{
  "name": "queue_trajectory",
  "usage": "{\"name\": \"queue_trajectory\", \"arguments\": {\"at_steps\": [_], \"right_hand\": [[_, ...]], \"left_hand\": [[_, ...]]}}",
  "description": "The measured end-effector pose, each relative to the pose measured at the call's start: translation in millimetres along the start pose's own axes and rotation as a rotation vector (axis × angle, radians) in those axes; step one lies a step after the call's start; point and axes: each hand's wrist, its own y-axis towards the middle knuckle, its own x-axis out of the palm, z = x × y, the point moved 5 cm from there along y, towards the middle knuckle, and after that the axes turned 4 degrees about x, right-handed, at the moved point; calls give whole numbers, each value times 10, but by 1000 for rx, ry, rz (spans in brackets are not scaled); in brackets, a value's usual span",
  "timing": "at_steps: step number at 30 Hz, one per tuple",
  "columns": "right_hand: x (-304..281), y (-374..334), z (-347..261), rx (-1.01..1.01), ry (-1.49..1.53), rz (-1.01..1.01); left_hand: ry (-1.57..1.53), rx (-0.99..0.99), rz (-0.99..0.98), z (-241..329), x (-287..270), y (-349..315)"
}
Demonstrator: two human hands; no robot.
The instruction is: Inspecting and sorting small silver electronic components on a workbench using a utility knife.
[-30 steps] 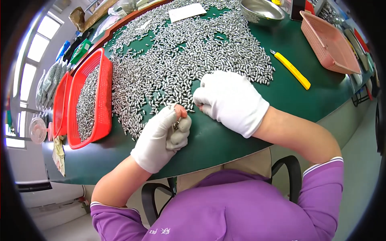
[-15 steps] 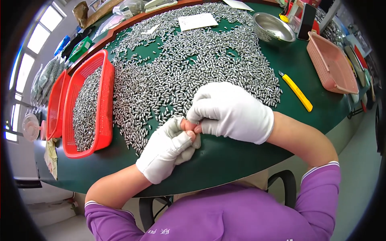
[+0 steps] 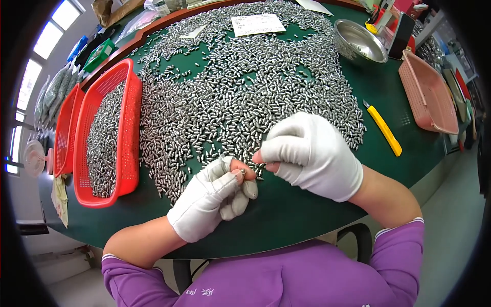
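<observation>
My left hand (image 3: 217, 197), in a white glove with bare thumb and index tips, pinches a small silvery metal piece (image 3: 243, 172) over the table's near side. Just to its right is my right hand (image 3: 309, 156), gloved alike, bent down at the near edge of the spread metal pieces (image 3: 230, 97). Its bare thumb and index tips sit slightly apart, with no piece visible in them. The pieces are short, rounded metal cylinders, lying loose in a wide layer. One loose piece (image 3: 260, 178) lies below the right fingertips.
A red plastic basket (image 3: 134, 128) full of similar pieces stands at the left, another red basket (image 3: 65, 135) beside it. On the right lie a yellow utility knife (image 3: 383, 130), a steel bowl (image 3: 360, 42) and a pink basket (image 3: 427, 97). Paper slips (image 3: 258, 24) rest on the pieces.
My right hand has drawn away to the right from the left fingertips, where both met before. The metal piece in my left pinch now shows. The whole view has shifted slightly.
</observation>
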Motion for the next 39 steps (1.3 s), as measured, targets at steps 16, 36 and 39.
{"name": "queue_trajectory", "arguments": {"at_steps": [16,36,39], "right_hand": [[-54,-72,60,110,-386,-98],[115,-110,44,128,-556,-180],[129,-113,54,132,-547,-165]], "left_hand": [[-54,39,-51,-20,-12,25],[58,-36,-71,2,-11,2],[71,-44,-67,-6,-19,2]]}}
